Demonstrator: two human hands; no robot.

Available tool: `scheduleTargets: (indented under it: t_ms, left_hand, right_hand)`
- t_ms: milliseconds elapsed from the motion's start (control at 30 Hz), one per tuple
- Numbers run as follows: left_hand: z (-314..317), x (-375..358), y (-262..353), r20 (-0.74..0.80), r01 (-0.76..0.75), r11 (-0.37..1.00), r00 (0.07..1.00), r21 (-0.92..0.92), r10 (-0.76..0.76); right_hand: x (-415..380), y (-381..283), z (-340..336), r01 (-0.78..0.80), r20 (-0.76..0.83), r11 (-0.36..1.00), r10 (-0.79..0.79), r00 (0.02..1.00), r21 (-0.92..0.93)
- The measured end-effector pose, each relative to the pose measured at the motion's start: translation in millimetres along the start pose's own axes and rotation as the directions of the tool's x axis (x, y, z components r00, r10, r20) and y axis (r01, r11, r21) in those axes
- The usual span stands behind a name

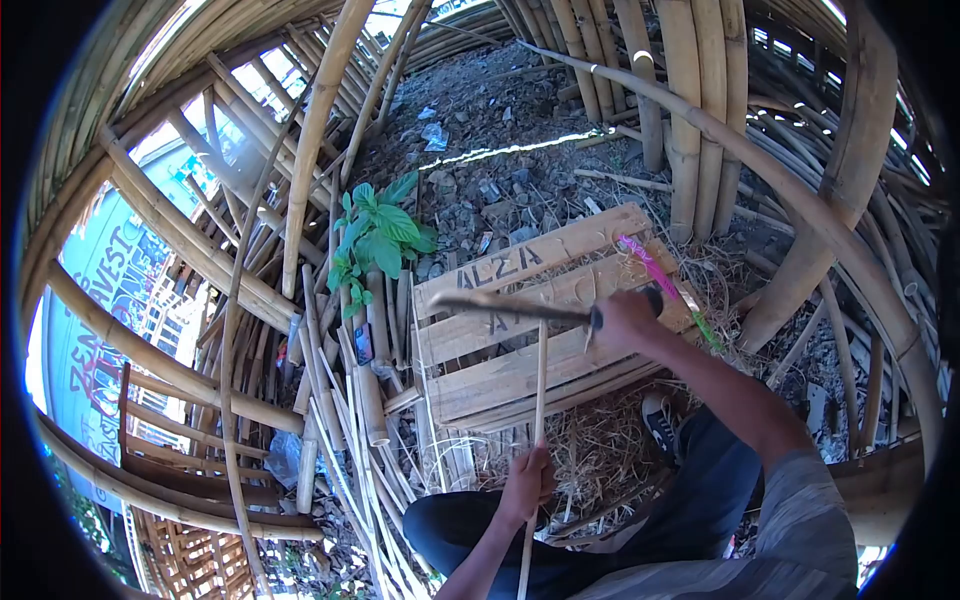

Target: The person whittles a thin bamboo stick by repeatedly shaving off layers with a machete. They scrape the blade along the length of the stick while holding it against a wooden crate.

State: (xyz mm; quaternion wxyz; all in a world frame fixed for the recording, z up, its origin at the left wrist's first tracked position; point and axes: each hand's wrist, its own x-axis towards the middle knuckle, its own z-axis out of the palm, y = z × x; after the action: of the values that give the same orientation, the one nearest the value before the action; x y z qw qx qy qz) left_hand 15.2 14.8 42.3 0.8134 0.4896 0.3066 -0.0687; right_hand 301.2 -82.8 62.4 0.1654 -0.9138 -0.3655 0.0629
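My left hand (528,482) is closed round a thin pale bamboo strip (541,385) that stands roughly upright in the view, its lower end running down past my leg. My right hand (628,322) grips the dark handle of a long-bladed knife (505,305). The blade points left, across the upper end of the strip; whether the two touch is hard to tell. Beneath the knife lies a slatted wooden crate (480,395) with dark lettering. On its right side are a pink strap (648,262) and a green piece (706,328).
A leafy green plant (385,228) grows beyond the crate's left corner. Bamboo poles (318,150) stand at left, with thick ones (700,130) at right. Pale strips (360,470) lie left of my knee. Shavings (600,445) cover the ground by my shoe (659,424).
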Motion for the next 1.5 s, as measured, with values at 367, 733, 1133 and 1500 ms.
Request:
scheduleTargets:
  t_ms: [367,733,1133,1500]
  left_hand:
    - [-32,-12,5,0.757,0.531,0.560,0.573,-0.635,0.314]
    - [-18,-6,19,0.627,0.342,0.750,0.770,-0.566,0.122]
    - [-6,21,-2,-0.163,-0.303,0.613,0.793,0.730,0.586]
    - [1,10,6,-0.095,-0.300,0.422,0.710,0.855,0.697]
  right_hand:
    - [3,126,-39,-0.231,-0.186,0.530,0.619,0.763,0.816]
    - [-11,60,-47,0.029,-0.283,0.752,0.212,0.935,0.658]
    - [-49,-28,17,0.408,-0.081,0.908,-0.402,0.912,0.094]
    - [-16,-17,22,0.294,0.084,0.955,-0.291,0.953,-0.026]
